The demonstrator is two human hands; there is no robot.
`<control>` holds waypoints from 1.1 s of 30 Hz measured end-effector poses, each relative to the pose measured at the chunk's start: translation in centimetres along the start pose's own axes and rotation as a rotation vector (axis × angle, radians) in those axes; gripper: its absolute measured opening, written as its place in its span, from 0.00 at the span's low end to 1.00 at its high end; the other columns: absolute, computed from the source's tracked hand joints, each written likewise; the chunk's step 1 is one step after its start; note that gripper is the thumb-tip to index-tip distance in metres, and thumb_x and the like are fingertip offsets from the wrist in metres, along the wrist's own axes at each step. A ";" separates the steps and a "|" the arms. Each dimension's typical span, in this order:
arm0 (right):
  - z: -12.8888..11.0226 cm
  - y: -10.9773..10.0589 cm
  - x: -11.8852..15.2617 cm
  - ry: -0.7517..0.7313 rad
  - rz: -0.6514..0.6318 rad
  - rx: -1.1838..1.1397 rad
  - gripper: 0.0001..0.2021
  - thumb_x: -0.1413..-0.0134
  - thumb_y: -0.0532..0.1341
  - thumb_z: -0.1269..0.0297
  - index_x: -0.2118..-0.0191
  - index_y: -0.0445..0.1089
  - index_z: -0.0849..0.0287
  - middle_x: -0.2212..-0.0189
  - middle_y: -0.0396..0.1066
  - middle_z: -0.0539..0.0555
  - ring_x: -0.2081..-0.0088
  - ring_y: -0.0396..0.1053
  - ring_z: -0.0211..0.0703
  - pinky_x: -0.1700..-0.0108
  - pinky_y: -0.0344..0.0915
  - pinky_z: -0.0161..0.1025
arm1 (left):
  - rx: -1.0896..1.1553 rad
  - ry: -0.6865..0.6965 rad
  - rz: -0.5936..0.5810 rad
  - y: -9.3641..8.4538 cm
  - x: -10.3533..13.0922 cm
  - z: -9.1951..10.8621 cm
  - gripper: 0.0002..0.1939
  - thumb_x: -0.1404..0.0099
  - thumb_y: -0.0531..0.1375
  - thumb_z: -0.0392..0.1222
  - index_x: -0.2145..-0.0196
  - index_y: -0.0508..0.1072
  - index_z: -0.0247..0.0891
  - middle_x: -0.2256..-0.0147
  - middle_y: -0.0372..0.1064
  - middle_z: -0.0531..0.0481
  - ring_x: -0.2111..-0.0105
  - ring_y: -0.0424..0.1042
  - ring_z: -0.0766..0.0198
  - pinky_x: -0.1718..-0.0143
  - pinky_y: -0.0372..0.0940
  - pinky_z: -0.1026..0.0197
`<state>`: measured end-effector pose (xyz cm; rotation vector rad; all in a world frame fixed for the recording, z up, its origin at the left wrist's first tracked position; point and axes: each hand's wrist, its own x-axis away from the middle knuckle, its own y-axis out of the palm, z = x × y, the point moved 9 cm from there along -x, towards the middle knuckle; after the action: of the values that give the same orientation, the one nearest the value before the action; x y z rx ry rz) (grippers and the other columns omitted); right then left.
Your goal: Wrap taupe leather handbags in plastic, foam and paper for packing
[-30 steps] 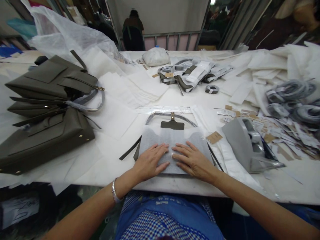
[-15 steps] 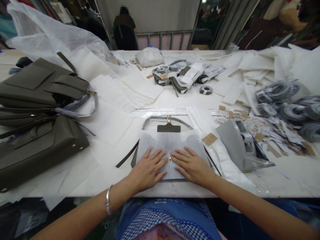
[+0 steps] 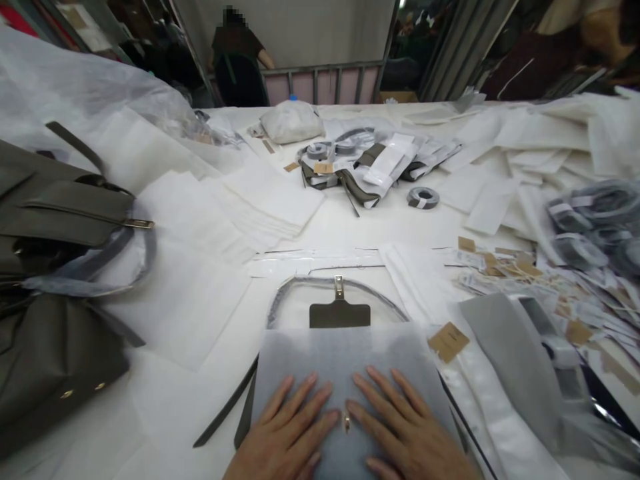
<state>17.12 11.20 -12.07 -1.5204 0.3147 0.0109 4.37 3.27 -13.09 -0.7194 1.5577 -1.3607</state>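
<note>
On the white table (image 3: 357, 230), an olive handbag (image 3: 340, 316) lies under a pale sheet (image 3: 340, 357), left hand (image 3: 285, 437) and right hand (image 3: 415, 433) flat upon it, fingers (image 3: 380, 402) spread wide, a brown tag (image 3: 449, 341) just beside, more olive bags (image 3: 55, 363) leftward.

My bare left hand (image 3: 287, 437) has a broad back, smooth to the eye, and slim fingers (image 3: 310, 410) that narrow gently toward rounded ends. My bare right hand (image 3: 415, 437) matches it in build, with a wide back and long, straight digits faintly creased at the joints. My nails are too blurred for me to tell their shape, and each thumb (image 3: 383, 469) shows only partly.
</note>
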 end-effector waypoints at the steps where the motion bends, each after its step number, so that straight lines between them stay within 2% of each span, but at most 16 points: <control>1: 0.2 0.0 -0.1 -0.023 0.024 -0.008 0.27 0.39 0.59 0.49 0.37 0.64 0.52 0.37 0.63 0.52 0.36 0.57 0.51 0.32 0.41 0.49 | 0.002 -0.006 0.005 0.0 -0.1 -0.5 0.25 0.29 0.51 0.32 0.37 0.63 0.43 0.34 0.55 0.53 0.34 0.54 0.56 0.31 0.40 0.48; 3: 0.9 -0.1 -0.3 -0.053 0.053 -0.052 0.25 0.38 0.57 0.45 0.41 0.69 0.52 0.41 0.69 0.50 0.40 0.63 0.48 0.38 0.55 0.44 | 0.014 -0.022 0.003 -0.2 -0.6 -1.5 0.23 0.28 0.48 0.29 0.40 0.67 0.43 0.37 0.61 0.57 0.37 0.59 0.64 0.32 0.44 0.55; 6: 2.9 0.0 -0.9 0.014 0.013 -0.173 0.17 0.33 0.56 0.54 0.45 0.72 0.53 0.44 0.72 0.48 0.45 0.69 0.42 0.49 0.67 0.37 | 0.073 -0.087 0.013 -1.1 -2.0 -3.5 0.18 0.25 0.49 0.36 0.43 0.71 0.42 0.41 0.68 0.58 0.42 0.65 0.69 0.36 0.53 0.65; 7: 3.6 0.1 -1.2 0.053 -0.005 -0.199 0.16 0.33 0.55 0.58 0.45 0.72 0.53 0.44 0.72 0.48 0.45 0.69 0.42 0.49 0.68 0.38 | 0.073 -0.126 0.004 -1.3 -2.5 -4.4 0.17 0.25 0.50 0.40 0.43 0.71 0.41 0.41 0.67 0.56 0.43 0.66 0.67 0.37 0.55 0.65; 9: 5.0 0.4 -1.8 0.136 -0.050 -0.195 0.18 0.32 0.54 0.61 0.41 0.68 0.56 0.41 0.69 0.51 0.41 0.66 0.47 0.45 0.67 0.45 | 0.026 -0.202 -0.056 -1.2 -3.5 -5.8 0.22 0.26 0.52 0.50 0.40 0.68 0.39 0.39 0.64 0.51 0.41 0.64 0.58 0.36 0.54 0.56; 11: 5.8 0.9 -2.3 0.185 -0.087 -0.159 0.24 0.32 0.53 0.55 0.37 0.63 0.61 0.39 0.66 0.58 0.39 0.63 0.56 0.42 0.64 0.55 | -0.024 -0.235 -0.134 -0.7 -4.1 -6.7 0.31 0.29 0.54 0.59 0.38 0.65 0.35 0.37 0.61 0.45 0.39 0.61 0.48 0.34 0.49 0.45; 13: 6.4 1.1 -2.8 0.229 -0.108 -0.155 0.28 0.33 0.51 0.50 0.36 0.61 0.65 0.40 0.67 0.63 0.41 0.64 0.59 0.42 0.63 0.58 | -0.012 -0.243 -0.181 -0.5 -4.4 -7.2 0.37 0.32 0.54 0.64 0.38 0.64 0.31 0.39 0.64 0.41 0.40 0.62 0.46 0.34 0.45 0.42; 16: 7.3 0.9 -3.5 0.311 -0.117 -0.216 0.27 0.35 0.52 0.46 0.42 0.67 0.62 0.50 0.74 0.63 0.50 0.71 0.58 0.45 0.65 0.57 | 0.066 -0.293 -0.175 -0.9 -4.6 -7.9 0.36 0.32 0.54 0.65 0.41 0.67 0.31 0.45 0.70 0.41 0.46 0.67 0.50 0.35 0.48 0.44; 20: 7.9 -0.2 -4.6 0.319 -0.123 -0.338 0.18 0.37 0.56 0.47 0.53 0.71 0.55 0.63 0.75 0.56 0.60 0.72 0.53 0.39 0.58 0.60 | 0.188 -0.337 -0.107 -2.4 -5.2 -8.6 0.30 0.34 0.56 0.65 0.49 0.71 0.35 0.55 0.73 0.45 0.53 0.70 0.52 0.39 0.55 0.47; 23: 7.9 -1.3 -5.0 0.275 -0.084 -0.376 0.16 0.35 0.54 0.49 0.55 0.70 0.54 0.64 0.75 0.57 0.59 0.71 0.53 0.43 0.61 0.56 | 0.226 -0.320 -0.059 -3.6 -5.5 -8.6 0.27 0.33 0.56 0.63 0.52 0.72 0.37 0.60 0.73 0.46 0.56 0.70 0.53 0.44 0.59 0.49; 26: 7.8 -1.4 -4.8 0.260 -0.094 -0.382 0.15 0.33 0.51 0.51 0.58 0.70 0.53 0.63 0.75 0.58 0.60 0.71 0.54 0.51 0.65 0.53 | 0.223 -0.306 -0.033 -4.1 -5.6 -8.4 0.23 0.30 0.54 0.59 0.52 0.71 0.36 0.59 0.73 0.45 0.55 0.70 0.53 0.45 0.60 0.49; 30: 7.6 -0.2 -4.6 0.261 -0.161 -0.363 0.16 0.32 0.49 0.52 0.60 0.69 0.55 0.69 0.72 0.55 0.67 0.68 0.51 0.62 0.64 0.48 | 0.208 -0.312 -0.046 -3.5 -5.7 -8.1 0.21 0.26 0.50 0.54 0.52 0.70 0.34 0.58 0.73 0.44 0.55 0.70 0.53 0.44 0.60 0.47; 33: 7.7 1.0 -4.8 0.264 -0.184 -0.285 0.16 0.32 0.49 0.51 0.61 0.68 0.55 0.71 0.71 0.55 0.69 0.68 0.50 0.64 0.61 0.46 | 0.182 -0.331 -0.116 -1.8 -5.9 -8.3 0.21 0.27 0.50 0.56 0.61 0.72 0.37 0.69 0.70 0.47 0.66 0.69 0.54 0.58 0.65 0.48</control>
<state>13.82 19.74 -11.94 -1.8325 0.3946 -0.3043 -0.97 11.67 -10.09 -0.8820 1.1325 -1.3675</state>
